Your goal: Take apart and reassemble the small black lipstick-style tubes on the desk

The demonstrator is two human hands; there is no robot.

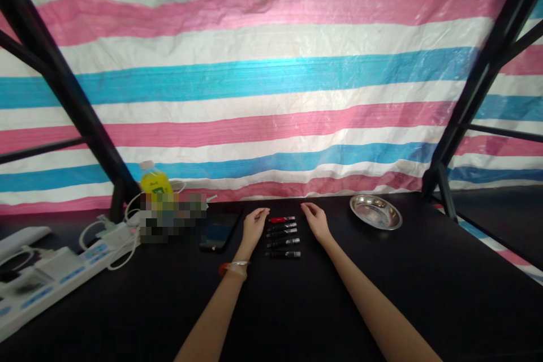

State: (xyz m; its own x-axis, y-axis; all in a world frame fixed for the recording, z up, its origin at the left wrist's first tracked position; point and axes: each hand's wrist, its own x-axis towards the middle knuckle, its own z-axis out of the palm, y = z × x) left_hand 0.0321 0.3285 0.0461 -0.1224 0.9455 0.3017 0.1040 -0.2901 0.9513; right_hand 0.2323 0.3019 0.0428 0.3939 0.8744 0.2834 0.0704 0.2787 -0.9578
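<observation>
Several short, slim, pen-like items lie in a column on the black table. The farthest is a red one [281,219], and below it are black ones with silvery ends, such as the nearest black item [284,254]. To the left of the column rests my left hand [255,225], its fingers loosely stretched toward the red one and holding nothing I can see. My right hand [315,220] lies on the other side, fingers extended, also without anything visible in it. Both hands are apart from the items. A bracelet [234,269] circles my left wrist.
An oval metal dish [375,212] stands right of my right hand. Left of my left hand lies a dark phone or tablet [219,231]. Farther left are a yellow bottle [155,184], a power strip [63,280] and white cables. A striped sheet [271,85] hangs behind, between black metal posts.
</observation>
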